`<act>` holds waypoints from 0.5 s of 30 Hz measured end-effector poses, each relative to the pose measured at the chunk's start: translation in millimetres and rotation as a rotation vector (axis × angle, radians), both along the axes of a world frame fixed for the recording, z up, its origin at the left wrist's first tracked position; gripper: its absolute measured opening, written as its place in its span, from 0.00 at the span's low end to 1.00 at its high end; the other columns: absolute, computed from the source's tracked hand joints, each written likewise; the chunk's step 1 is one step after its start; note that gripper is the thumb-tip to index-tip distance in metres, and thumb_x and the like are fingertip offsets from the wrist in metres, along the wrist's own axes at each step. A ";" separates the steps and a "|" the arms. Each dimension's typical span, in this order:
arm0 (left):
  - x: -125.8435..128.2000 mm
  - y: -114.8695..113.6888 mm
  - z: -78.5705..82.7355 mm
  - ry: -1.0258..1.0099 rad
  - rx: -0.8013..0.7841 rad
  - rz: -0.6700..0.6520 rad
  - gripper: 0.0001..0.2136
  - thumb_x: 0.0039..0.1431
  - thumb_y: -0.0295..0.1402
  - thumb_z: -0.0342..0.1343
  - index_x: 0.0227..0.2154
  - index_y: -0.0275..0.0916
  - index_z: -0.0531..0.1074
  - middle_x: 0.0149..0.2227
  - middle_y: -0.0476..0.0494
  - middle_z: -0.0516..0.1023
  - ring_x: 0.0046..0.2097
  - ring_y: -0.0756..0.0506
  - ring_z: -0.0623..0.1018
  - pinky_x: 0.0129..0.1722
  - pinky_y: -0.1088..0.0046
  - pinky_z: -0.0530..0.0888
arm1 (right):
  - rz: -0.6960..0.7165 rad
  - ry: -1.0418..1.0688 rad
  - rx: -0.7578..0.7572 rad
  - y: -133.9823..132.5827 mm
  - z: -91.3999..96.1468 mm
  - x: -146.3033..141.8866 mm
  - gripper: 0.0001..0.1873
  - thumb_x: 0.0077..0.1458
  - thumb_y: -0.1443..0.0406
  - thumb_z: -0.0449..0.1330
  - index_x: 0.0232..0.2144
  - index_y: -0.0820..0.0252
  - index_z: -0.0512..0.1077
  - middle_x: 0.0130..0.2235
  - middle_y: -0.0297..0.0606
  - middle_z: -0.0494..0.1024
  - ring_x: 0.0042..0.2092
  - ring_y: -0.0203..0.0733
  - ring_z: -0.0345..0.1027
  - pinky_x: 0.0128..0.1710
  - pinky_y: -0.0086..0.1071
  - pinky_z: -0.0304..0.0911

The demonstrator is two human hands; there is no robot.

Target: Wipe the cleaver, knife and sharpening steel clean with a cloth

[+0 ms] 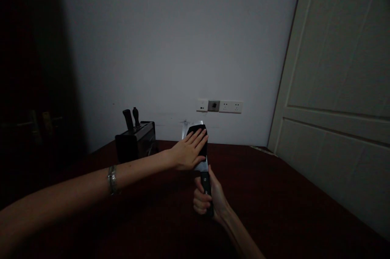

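My right hand [207, 198] is wrapped round the black handle of a cleaver [190, 127], held upright over the dark red table [274, 194]. Its broad steel blade points up and away from me. My left hand [189, 151] lies flat against the blade's side, fingers stretched out together, pressing a dark cloth [199, 130] onto the metal. The cloth peeks out past my fingertips. A metal bracelet [112, 180] sits on my left wrist.
A black knife block [137, 141] with two dark handles sticking out stands at the back left of the table. Wall sockets [219, 106] sit on the pale wall behind. A white door [338, 88] fills the right side. The left is in deep shadow.
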State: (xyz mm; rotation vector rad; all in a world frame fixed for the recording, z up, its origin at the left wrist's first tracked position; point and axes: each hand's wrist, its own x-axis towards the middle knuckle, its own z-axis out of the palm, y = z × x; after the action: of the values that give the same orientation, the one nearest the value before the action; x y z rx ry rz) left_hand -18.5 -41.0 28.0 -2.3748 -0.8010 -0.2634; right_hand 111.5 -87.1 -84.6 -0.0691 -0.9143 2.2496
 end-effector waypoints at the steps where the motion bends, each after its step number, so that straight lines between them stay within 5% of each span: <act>1: 1.8 -4.5 -4.5 0.012 -0.003 -0.025 0.32 0.61 0.46 0.37 0.61 0.29 0.40 0.64 0.33 0.35 0.63 0.39 0.36 0.60 0.60 0.44 | -0.006 0.006 -0.009 0.4 0.1 0.3 0.36 0.51 0.39 0.34 0.13 0.60 0.59 0.08 0.25 0.50 0.10 0.27 0.39 0.11 0.22 0.44; 6: 4.4 -8.5 -14.6 0.023 -0.014 -0.057 0.31 0.61 0.46 0.37 0.61 0.32 0.40 0.64 0.36 0.35 0.64 0.40 0.36 0.60 0.61 0.44 | -0.017 0.030 -0.029 2.3 -0.4 0.6 0.38 0.51 0.40 0.30 0.13 0.60 0.60 0.08 0.25 0.50 0.10 0.27 0.39 0.10 0.22 0.44; 15: 3.6 42.5 29.2 -0.072 -0.052 0.211 0.31 0.62 0.46 0.33 0.61 0.28 0.40 0.63 0.33 0.36 0.63 0.38 0.39 0.60 0.60 0.46 | 0.051 0.079 -0.005 1.1 -1.1 -2.5 0.39 0.52 0.40 0.28 0.14 0.60 0.60 0.09 0.25 0.50 0.11 0.27 0.39 0.11 0.22 0.46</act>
State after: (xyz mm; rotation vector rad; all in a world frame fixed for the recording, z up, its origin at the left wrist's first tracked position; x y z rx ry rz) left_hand -14.9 1.5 57.3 -2.3156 -1.0961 -0.2436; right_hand 109.1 -86.1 -85.6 0.0413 -0.8781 2.2847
